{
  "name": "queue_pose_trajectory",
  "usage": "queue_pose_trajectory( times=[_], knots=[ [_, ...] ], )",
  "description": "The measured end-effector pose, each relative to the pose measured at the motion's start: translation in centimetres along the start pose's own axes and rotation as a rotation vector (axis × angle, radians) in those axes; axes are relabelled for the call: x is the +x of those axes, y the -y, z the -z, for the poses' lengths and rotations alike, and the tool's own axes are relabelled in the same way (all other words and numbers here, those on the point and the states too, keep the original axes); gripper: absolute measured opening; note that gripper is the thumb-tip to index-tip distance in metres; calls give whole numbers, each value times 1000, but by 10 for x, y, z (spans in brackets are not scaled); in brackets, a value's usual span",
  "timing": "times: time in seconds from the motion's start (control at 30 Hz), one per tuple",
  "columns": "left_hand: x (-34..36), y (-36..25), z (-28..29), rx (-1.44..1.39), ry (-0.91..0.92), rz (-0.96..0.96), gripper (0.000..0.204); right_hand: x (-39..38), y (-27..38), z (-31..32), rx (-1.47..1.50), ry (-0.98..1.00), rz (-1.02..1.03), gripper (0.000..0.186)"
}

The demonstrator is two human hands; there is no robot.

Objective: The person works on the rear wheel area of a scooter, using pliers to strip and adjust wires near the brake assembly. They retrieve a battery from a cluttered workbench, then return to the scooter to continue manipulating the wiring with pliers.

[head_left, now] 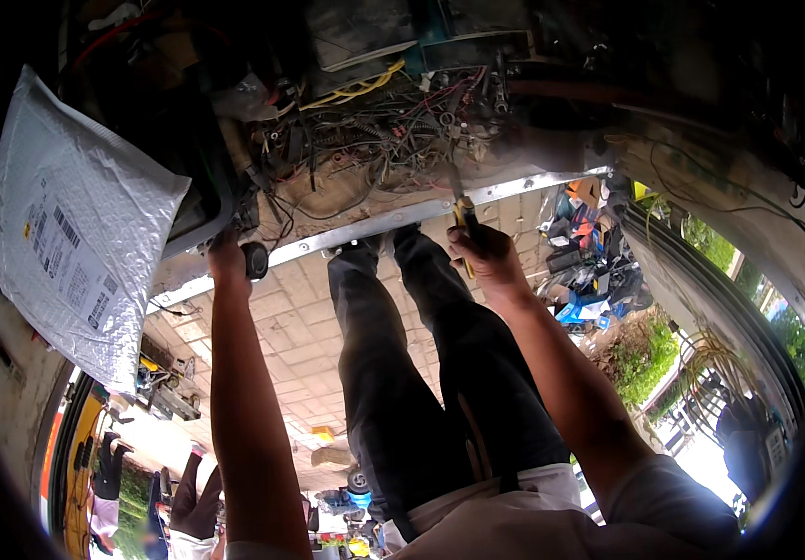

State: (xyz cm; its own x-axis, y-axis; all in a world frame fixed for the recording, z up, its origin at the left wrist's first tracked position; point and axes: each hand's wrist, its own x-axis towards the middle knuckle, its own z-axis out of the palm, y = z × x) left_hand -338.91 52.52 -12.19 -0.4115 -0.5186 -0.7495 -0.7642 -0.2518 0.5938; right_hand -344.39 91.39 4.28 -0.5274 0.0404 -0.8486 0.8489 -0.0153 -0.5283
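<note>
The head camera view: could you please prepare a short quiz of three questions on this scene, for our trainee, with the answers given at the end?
1. Which hand holds the yellow-handled tool?
2. True or false: in the picture, the silver-white package is to the left of the tangled wires.
3. Choose one. The ground between the left forearm and the dark trousers is covered with:
A. wooden boards
B. paving blocks
C. grass

Key:
1. The right hand.
2. True.
3. B.
</note>
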Motion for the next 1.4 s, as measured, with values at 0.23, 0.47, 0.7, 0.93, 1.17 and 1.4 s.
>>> queue_pose_trajectory(
  times=[0.23,0.47,0.7,0.93,1.17,1.4],
  knots=[
    [-52,-35,20,232,102,188,29,17,-15,6,-60,2,-42,26],
    [-107,-56,-18,451,135,-133,32,125,9,28,-406,-244,266,29],
    [-122,-49,-97,482,260,-439,32,120,95,28,-851,160,375,31],
    [-136,-77,-160,627,396,-554,51,54,125,41,305,293,656,28],
    [-112,-57,-177,826,392,-741,43,23,135,71,-200,-131,731,22],
    [-108,-63,-224,788,397,-882,34,59,36,73,-541,-147,486,28]
  ],
)
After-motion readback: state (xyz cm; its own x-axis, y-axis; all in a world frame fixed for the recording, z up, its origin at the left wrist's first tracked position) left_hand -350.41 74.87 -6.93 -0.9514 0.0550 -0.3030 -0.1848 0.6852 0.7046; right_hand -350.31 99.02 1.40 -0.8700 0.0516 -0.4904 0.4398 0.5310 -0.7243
